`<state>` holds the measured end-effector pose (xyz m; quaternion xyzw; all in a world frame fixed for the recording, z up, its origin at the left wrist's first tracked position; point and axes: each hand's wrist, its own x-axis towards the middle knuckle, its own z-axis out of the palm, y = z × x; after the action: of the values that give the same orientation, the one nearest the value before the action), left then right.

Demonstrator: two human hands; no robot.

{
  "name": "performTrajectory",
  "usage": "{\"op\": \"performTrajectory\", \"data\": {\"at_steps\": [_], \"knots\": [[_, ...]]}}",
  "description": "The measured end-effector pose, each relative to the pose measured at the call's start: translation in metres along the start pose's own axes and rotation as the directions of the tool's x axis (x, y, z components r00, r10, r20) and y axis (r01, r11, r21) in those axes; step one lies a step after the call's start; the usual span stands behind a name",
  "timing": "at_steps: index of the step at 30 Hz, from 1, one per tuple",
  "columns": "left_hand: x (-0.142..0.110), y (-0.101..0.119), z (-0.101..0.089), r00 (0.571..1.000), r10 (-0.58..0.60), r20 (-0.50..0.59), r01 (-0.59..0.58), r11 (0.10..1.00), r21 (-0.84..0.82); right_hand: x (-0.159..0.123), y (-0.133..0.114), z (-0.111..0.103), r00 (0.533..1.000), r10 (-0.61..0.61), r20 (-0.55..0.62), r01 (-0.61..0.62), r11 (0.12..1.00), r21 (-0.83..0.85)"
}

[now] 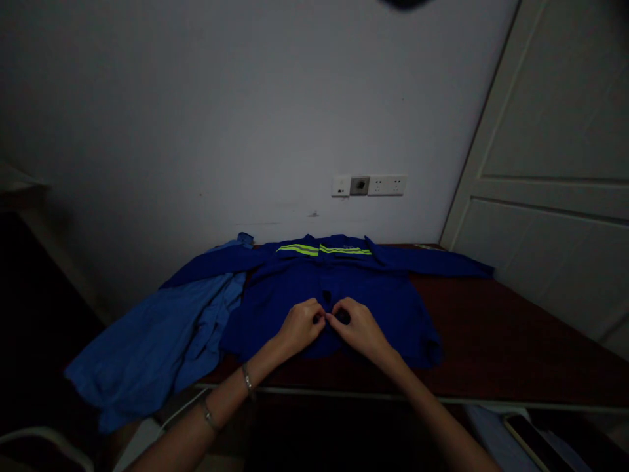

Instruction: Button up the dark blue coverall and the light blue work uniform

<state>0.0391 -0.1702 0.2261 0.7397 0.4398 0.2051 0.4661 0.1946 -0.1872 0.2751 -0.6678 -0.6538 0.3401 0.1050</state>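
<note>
A dark blue work jacket (289,285) with yellow-green reflective stripes across its chest lies spread on the table, sleeves stretched out to both sides. Over the lower middle of its front, my left hand (305,324) pinches the front edge with thumb and forefinger. My right hand (358,326) does the same right beside it, the fingertips of both hands nearly touching. Whatever small part of the front sits between the fingertips is too small and dark to make out. Above the hands a dark gap shows in the jacket's front.
A lighter blue garment (162,334) lies to the left, under the jacket's sleeve, and hangs over the edge of the dark red table (511,334). Wall sockets (387,185) sit behind. A pale door (555,164) stands at right. A phone (533,440) rests lower right.
</note>
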Motion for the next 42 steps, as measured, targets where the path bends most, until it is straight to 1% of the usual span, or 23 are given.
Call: {"op": "performTrajectory", "data": {"at_steps": [2,4,8,13,16,18,20,22,25,27,29,31,33,34,36,38,40,42], "knots": [[0.001,0.001,-0.001,1.000,-0.003,-0.010,0.003,1.000,-0.003,0.001,-0.003,-0.001,0.999,-0.023,-0.044,0.020,0.998,-0.062],[0.001,0.002,-0.001,1.000,-0.006,-0.018,0.005,1.000,-0.019,0.003,-0.004,0.000,0.997,-0.054,-0.051,0.050,0.996,-0.076],[0.001,0.002,-0.005,0.999,-0.015,-0.042,0.011,0.995,-0.095,0.008,-0.001,0.002,0.998,-0.060,-0.019,0.060,0.998,-0.012],[0.001,0.001,-0.009,0.998,-0.055,-0.040,0.045,0.975,-0.216,0.009,0.001,0.003,0.999,-0.033,-0.029,0.035,0.998,0.054],[0.000,-0.002,-0.009,0.992,-0.113,-0.057,0.092,0.954,-0.284,0.007,0.006,0.001,0.999,-0.011,-0.048,0.012,0.999,0.035],[0.001,-0.007,-0.011,0.980,-0.185,-0.077,0.150,0.931,-0.334,0.006,0.011,-0.003,0.998,0.006,-0.061,-0.007,1.000,-0.017],[0.001,-0.013,-0.014,0.963,-0.258,-0.073,0.213,0.903,-0.374,0.008,0.018,-0.009,0.998,0.010,-0.064,-0.015,0.997,-0.081],[0.003,-0.022,-0.021,0.952,-0.292,-0.093,0.240,0.900,-0.364,0.013,0.023,-0.014,0.998,-0.002,-0.061,-0.006,0.992,-0.123],[0.008,-0.039,-0.038,0.934,-0.293,-0.205,0.239,0.938,-0.250,0.029,0.025,-0.015,0.998,-0.044,-0.048,0.038,0.993,-0.109],[0.012,-0.055,-0.054,0.912,-0.301,-0.278,0.264,0.951,-0.163,0.044,0.024,-0.008,0.996,-0.088,0.000,0.088,0.994,-0.068],[0.016,-0.076,-0.074,0.884,-0.320,-0.342,0.311,0.947,-0.083,0.058,0.024,0.004,0.984,-0.149,0.095,0.154,0.987,-0.045],[0.017,-0.101,-0.099,0.851,-0.330,-0.408,0.367,0.930,0.013,0.070,0.028,0.019,0.948,-0.233,0.215,0.250,0.967,-0.056],[0.013,-0.131,-0.126,0.821,-0.331,-0.464,0.434,0.891,0.131,0.078,0.035,0.036,0.898,-0.307,0.316,0.348,0.934,-0.084],[0.009,-0.147,-0.140,0.795,-0.344,-0.499,0.483,0.857,0.178,0.080,0.040,0.044,0.875,-0.332,0.354,0.386,0.917,-0.095],[-0.002,-0.181,-0.168,0.739,-0.406,-0.539,0.596,0.766,0.240,0.081,0.050,0.057,0.840,-0.360,0.406,0.434,0.895,-0.103],[-0.015,-0.216,-0.194,0.672,-0.491,-0.555,0.705,0.655,0.274,0.080,0.058,0.065,0.825,-0.373,0.425,0.453,0.885,-0.103],[-0.031,-0.248,-0.217,0.612,-0.593,-0.523,0.780,0.561,0.276,0.077,0.063,0.070,0.828,-0.373,0.418,0.450,0.888,-0.100],[-0.048,-0.275,-0.236,0.502,-0.690,-0.521,0.864,0.424,0.272,0.074,0.067,0.071,0.837,-0.366,0.408,0.434,0.897,-0.086]]}}
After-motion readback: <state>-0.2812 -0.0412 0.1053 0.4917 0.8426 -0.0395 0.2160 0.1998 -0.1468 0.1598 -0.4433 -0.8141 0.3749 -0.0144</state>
